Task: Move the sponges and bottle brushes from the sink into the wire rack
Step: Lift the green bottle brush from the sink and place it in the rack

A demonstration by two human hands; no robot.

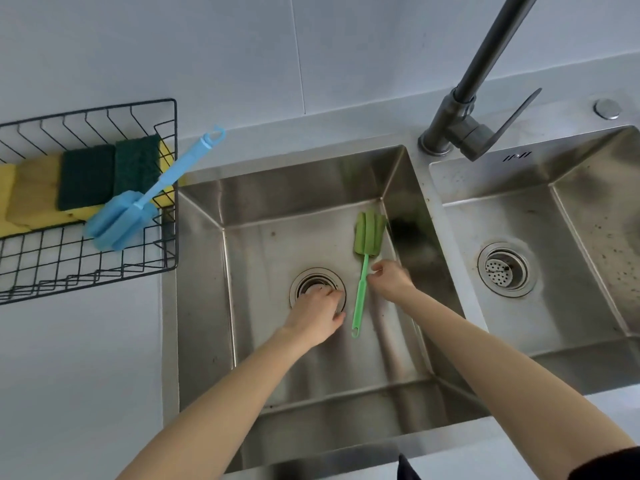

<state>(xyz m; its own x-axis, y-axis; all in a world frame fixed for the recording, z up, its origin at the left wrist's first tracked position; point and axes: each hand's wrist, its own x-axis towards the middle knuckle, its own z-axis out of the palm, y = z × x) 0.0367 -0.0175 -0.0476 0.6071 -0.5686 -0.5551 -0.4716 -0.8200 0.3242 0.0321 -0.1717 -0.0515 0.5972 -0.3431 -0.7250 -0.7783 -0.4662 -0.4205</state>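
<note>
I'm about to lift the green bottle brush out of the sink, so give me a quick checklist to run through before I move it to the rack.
1. Right hand at the green bottle brush handle: ok, its fingers are at the stem below the sponge head.
2. Grip closed on the handle: cannot tell.
3. Left hand clear of the brush: ok, it sits over the drain, beside the handle's end.
4. Room in the wire rack: ok, its near part is bare.
5. Blue bottle brush settled: not ok, its handle sticks out over the rack's edge.
6. Other items left in this basin: ok, none visible.
</note>
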